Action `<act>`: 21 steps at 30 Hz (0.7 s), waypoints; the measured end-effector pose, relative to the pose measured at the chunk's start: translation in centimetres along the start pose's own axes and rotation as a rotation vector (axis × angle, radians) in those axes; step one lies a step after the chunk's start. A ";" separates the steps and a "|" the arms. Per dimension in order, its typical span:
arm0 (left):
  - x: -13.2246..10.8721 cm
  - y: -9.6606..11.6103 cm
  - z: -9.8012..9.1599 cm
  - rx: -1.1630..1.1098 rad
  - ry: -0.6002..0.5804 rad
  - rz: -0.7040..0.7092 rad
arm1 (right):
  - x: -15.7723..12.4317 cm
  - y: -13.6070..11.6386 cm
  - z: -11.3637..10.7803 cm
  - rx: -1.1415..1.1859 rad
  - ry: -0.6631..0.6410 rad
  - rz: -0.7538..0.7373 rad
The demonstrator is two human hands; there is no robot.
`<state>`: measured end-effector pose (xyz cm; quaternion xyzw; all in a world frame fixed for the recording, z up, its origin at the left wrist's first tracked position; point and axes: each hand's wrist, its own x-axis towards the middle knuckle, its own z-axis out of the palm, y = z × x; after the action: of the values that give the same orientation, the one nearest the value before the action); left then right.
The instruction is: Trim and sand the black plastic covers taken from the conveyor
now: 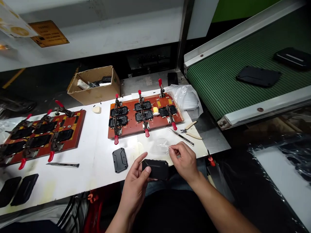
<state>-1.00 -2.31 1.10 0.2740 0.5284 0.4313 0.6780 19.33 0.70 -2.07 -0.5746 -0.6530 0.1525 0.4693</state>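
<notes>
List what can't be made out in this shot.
- Black cover, head view: its underside is hidden by the left hand.
- Clear film: edges too faint; right hand covers the pinch.
- Box: contents too small.
- Sign: text blurred.
- Left jig: cut off by the frame edge.

A factory assembly station: a green conveyor belt (243, 77) carries black parts on the right, and red clamp jigs (143, 116) sit on the counter (97, 161).

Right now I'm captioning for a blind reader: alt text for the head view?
A left hand holds a black plastic cover while the right hand pinches clear film, above a white table bearing a red clamp fixture.
</notes>
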 end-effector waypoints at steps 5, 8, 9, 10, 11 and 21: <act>0.2 -0.2 -0.2 -0.071 0.004 0.030 | -0.3 -1.8 0.0 0.247 -0.149 0.092; 0.7 -0.2 -0.7 -0.067 -0.022 0.065 | -0.3 -2.0 -0.7 0.332 -0.210 0.132; 0.9 -0.1 -0.9 -0.057 -0.031 0.081 | -0.3 -2.0 -0.9 0.348 -0.220 0.127; 1.0 -0.2 -1.1 -0.040 -0.039 0.098 | -0.3 -2.0 -1.1 0.356 -0.226 0.112; 1.1 -0.2 -1.2 -0.018 -0.044 0.113 | -0.4 -2.0 -1.3 0.355 -0.231 0.084; 0.8 -0.5 1.3 -0.190 0.218 0.158 | -1.1 -2.5 -0.4 0.237 -0.149 -0.115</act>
<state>0.43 -1.69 0.67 0.2010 0.5324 0.5587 0.6033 17.95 -1.15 -0.50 -0.4640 -0.6951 0.2436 0.4922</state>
